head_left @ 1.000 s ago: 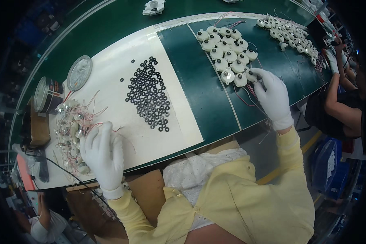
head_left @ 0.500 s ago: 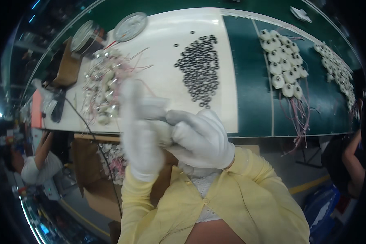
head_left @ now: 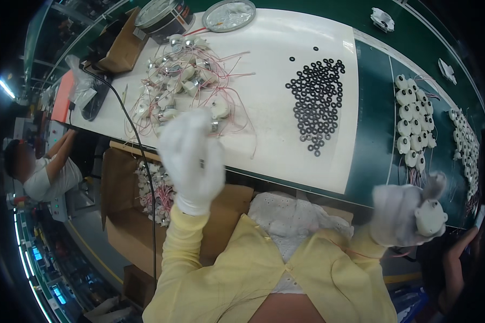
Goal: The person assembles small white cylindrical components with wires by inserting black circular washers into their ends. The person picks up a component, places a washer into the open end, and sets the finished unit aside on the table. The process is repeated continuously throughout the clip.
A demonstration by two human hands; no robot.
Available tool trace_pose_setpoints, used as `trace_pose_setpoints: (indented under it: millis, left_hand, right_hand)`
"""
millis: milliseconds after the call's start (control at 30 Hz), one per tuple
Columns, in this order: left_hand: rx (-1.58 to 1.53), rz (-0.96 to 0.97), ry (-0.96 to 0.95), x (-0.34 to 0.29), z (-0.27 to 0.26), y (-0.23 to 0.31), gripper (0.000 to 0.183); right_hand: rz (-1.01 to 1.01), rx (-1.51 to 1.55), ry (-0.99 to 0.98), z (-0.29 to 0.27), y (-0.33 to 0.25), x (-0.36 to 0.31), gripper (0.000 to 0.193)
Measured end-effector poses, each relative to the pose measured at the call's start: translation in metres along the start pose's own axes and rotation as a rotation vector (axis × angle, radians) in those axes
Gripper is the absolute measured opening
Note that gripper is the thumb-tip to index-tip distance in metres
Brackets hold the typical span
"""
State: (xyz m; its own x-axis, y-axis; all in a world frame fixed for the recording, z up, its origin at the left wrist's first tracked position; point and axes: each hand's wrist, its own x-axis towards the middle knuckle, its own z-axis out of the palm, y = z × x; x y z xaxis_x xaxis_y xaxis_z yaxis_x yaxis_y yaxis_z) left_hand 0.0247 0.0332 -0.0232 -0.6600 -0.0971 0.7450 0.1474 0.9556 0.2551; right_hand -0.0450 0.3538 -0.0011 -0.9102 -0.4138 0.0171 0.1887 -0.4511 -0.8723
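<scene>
My right hand, in a white glove, is out at the right, past the table's front edge. Its fingers grip a small round white motor with side tabs; a pinkish wire trails below. My left hand, also gloved, is raised over the front edge at the near side of a heap of wired white motors. Blur softens its fingers, which look stretched out, and nothing shows in them. Many small black rings are spread on the white sheet between the hands.
Rows of white motors with black rings lie on the green mat, with another group farther right. A cardboard box of wired parts stands below the table. A black cable hangs at left. A tin and lid stand behind.
My hands, together half a second ago around a white part, have separated. The right has swung far right with the motor; the left has come away near the heap. The view has shifted.
</scene>
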Motion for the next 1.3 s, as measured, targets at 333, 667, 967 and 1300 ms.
trace_pose_setpoints:
  millis: [333,667,967,1300]
  left_hand:
    - [0.276,0.028,-0.019,0.003,0.013,-0.015,0.038]
    - [0.381,0.092,-0.204,0.017,0.028,-0.027,0.026]
    - [0.275,0.037,-0.262,-0.005,0.027,-0.011,0.04]
    - [0.098,0.023,-0.265,-0.024,0.014,-0.011,0.043]
  right_hand:
    - [-0.005,-1.157,0.057,-0.036,0.001,0.039,0.032]
    - [-0.033,-1.12,-0.258,-0.022,0.014,0.059,0.035]
    - [-0.116,-1.29,-0.393,0.005,0.014,0.062,0.033]
    - [-0.397,-1.606,-0.598,0.013,0.008,0.071,0.03]
